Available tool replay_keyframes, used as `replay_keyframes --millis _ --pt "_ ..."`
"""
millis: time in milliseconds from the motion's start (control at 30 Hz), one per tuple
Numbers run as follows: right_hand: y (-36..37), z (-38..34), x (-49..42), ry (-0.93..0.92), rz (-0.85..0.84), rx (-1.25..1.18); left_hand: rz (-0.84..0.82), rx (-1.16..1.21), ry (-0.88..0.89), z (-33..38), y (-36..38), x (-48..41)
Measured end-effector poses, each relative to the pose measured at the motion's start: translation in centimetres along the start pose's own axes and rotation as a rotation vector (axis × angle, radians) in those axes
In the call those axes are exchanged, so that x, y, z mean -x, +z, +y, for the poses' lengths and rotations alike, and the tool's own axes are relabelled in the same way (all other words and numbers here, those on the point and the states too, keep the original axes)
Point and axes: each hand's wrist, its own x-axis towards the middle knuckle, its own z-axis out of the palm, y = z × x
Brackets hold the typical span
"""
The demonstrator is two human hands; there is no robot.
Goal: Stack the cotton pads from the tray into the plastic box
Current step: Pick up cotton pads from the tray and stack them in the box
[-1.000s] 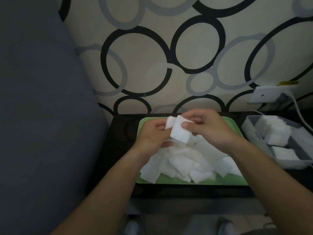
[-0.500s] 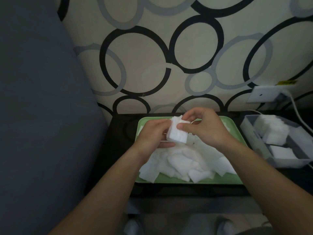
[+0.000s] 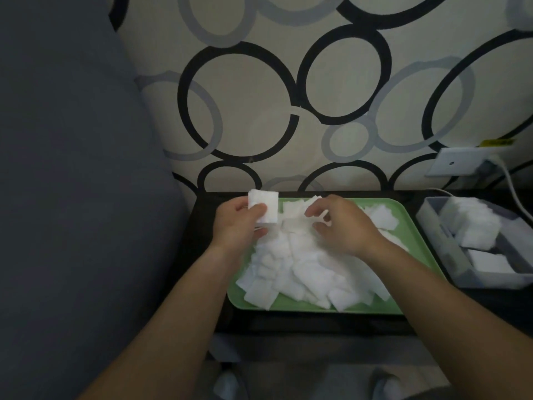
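A loose heap of white square cotton pads [image 3: 302,269] fills the green tray [image 3: 403,229] on the dark table. My left hand [image 3: 239,226] grips a small stack of pads [image 3: 264,206] upright over the tray's far left corner. My right hand [image 3: 343,226] hovers over the far middle of the heap with curled fingers pinching a pad [image 3: 323,219] on the pile. The grey plastic box [image 3: 438,243] stands to the right of the tray and holds stacks of pads [image 3: 470,223].
A dark table [image 3: 288,321] carries the tray and box against a circle-patterned wall. A grey cushion [image 3: 72,197] fills the left side. A wall socket [image 3: 455,164] with a white cable [image 3: 516,192] sits above the box.
My hands have parted: the left keeps the small stack and has shifted left, while the right has let go of it and dropped to the heap.
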Motion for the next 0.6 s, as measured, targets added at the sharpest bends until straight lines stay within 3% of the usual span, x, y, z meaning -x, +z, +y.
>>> replay_keyframes --millis 233,400,500,600 --pt "0.9 -1.2 -1.0 -0.037 -0.117 0.125 -0.033 -0.029 0.005 -0.1 0.6 -0.2" --pt "1.6 -1.0 -1.6 -0.065 -0.096 0.128 -0.041 -0.032 0.008 -0.1 0.5 -0.2" --pt "1.2 -1.0 -1.5 -0.034 -0.044 0.028 -0.032 -0.031 0.008 -0.1 0.3 -0.3" --pt "0.3 -1.0 -1.0 0.077 0.004 -0.235 -0.01 -0.025 0.007 0.0 -0.1 -0.4"
